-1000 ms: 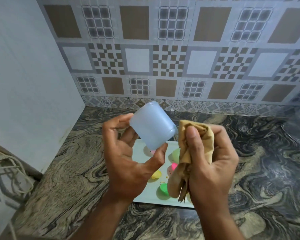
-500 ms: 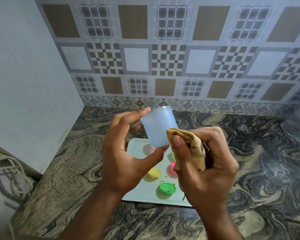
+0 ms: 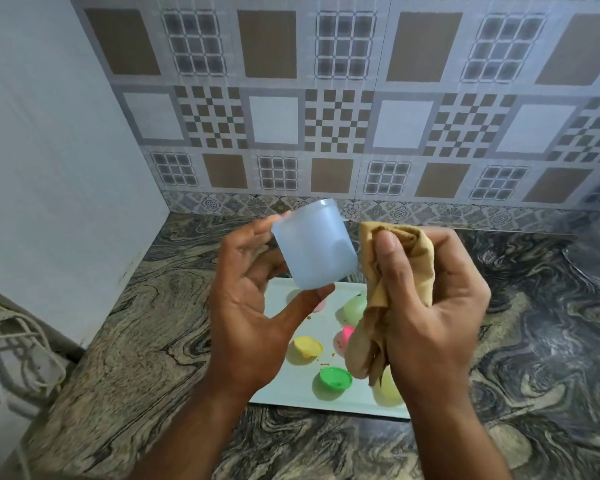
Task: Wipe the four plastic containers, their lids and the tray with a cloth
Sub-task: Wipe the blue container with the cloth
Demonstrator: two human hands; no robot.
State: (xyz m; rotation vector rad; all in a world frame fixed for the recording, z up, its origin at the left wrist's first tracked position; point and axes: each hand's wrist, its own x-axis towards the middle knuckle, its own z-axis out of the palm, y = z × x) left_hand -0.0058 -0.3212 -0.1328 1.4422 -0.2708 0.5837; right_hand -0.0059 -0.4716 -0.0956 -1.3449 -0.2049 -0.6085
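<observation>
My left hand [image 3: 246, 313] holds a pale blue plastic container [image 3: 314, 245] above the tray, pinched between thumb and fingertips and tilted. My right hand [image 3: 430, 306] grips a bunched tan cloth [image 3: 381, 292] just right of the container, touching or almost touching its side. Below lies the white tray [image 3: 278, 393] with a yellow lid [image 3: 308, 346], a green lid [image 3: 335, 378], a pink lid [image 3: 347, 332] and a pale green container [image 3: 355, 306], partly hidden by the cloth. A pale yellow container [image 3: 390, 388] peeks out under my right wrist.
The tray sits on a dark marbled stone counter [image 3: 136, 341] against a patterned tile wall [image 3: 326, 116]. A plain white wall [image 3: 49, 150] closes the left side. Cables [image 3: 18, 351] lie at the far left edge. Small crumbs dot the tray.
The container has been turned in my left hand and raised slightly. The cloth hand moved from in front of the container's lower side to its right side and opened up a little.
</observation>
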